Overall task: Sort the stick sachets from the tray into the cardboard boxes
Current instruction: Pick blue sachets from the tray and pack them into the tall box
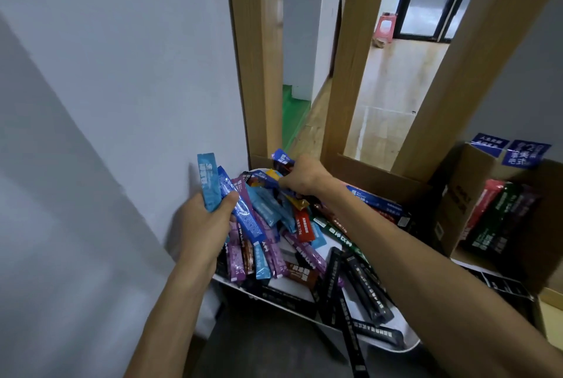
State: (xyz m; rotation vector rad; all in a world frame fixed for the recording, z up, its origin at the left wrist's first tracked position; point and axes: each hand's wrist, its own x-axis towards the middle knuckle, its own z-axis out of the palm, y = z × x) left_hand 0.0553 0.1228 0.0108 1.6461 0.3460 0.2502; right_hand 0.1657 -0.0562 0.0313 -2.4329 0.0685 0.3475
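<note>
A white tray [405,342] holds a heap of stick sachets [304,243] in blue, purple, red, green, brown and black. My left hand [207,222] grips a bunch of blue sachets [210,182] at the tray's left edge, their tops sticking up. At the tray's far end, my right hand [301,176] pinches a dark blue sachet [281,157] lifted out of the heap. A cardboard box [451,210] at the right holds upright red, green and dark sachets [493,213].
A grey wall runs close along the left. Wooden door frames [262,52] stand behind the tray, with a lit room floor beyond. Blue flaps [524,152] top the box at the right. More cardboard [377,176] sits behind the tray.
</note>
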